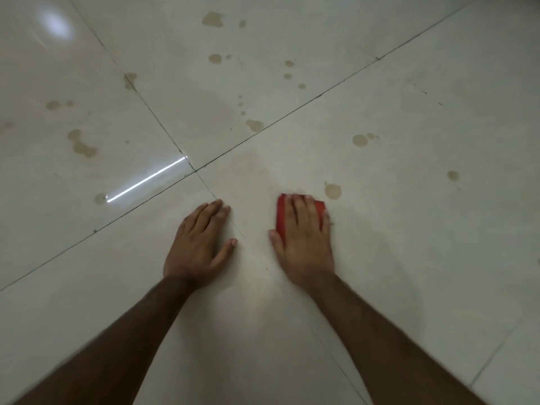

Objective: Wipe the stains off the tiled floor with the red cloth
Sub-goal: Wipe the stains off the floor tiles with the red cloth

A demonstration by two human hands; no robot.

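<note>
The scene is dim and greyish, with soft, even light. The glossy floor (380, 258) throws back two glares: a blurred white patch far up and left of the left hand's fingers (216, 209), and a thin bright streak just left of them. A faint pale sheen lies between the forearms. Shadows are weak, only a slight darkening under the palms. The right hand's fingers (301, 206) and the cloth (282, 214) look smeared. Grout lines bow toward the edges, and the corners darken.
</note>
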